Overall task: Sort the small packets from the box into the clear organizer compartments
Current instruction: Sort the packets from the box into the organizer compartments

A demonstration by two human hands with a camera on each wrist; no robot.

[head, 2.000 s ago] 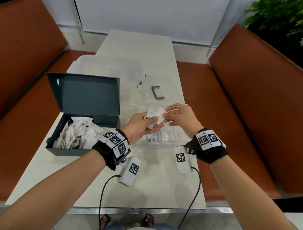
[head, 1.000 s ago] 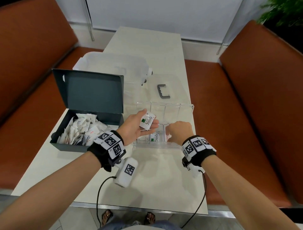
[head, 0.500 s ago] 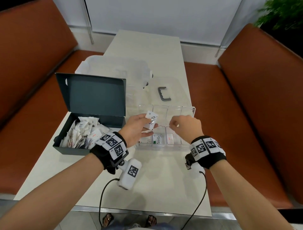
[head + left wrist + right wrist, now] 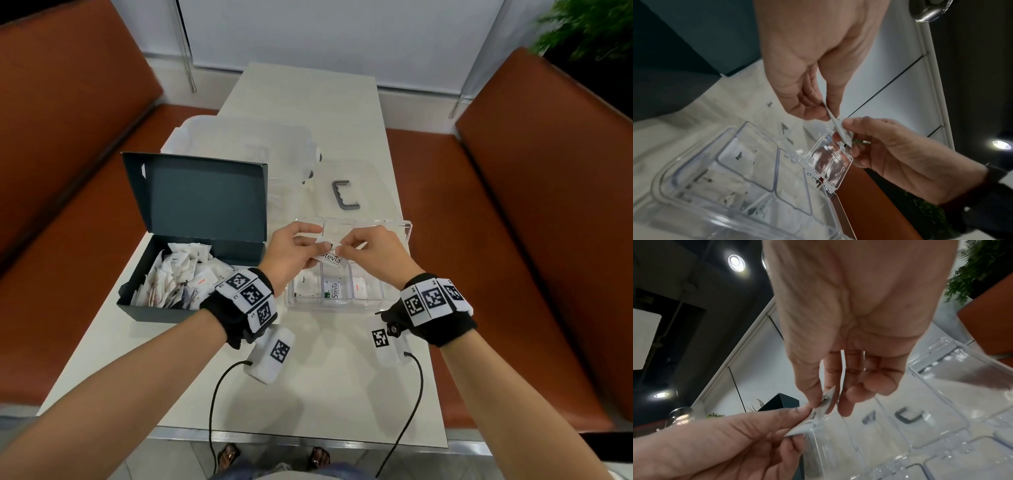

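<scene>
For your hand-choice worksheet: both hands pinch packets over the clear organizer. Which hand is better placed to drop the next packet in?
Probably the right hand: it hovers directly above the organizer compartments, pinching one packet. The left hand sits nearer the box, holding the Stevia packet.

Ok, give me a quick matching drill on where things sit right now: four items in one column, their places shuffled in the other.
Items
1. white Stevia packet
2. grey U-shaped handle
3. dark open cardboard box
4. white packet printed in red

Places
A. on the table beyond the clear plastic organizer
B. lying in an organizer compartment
C. pinched between the left hand and the right hand, above the organizer
D. left of the organizer, full of packets

Pairs: 1-C, 2-A, 3-D, 4-B
</scene>
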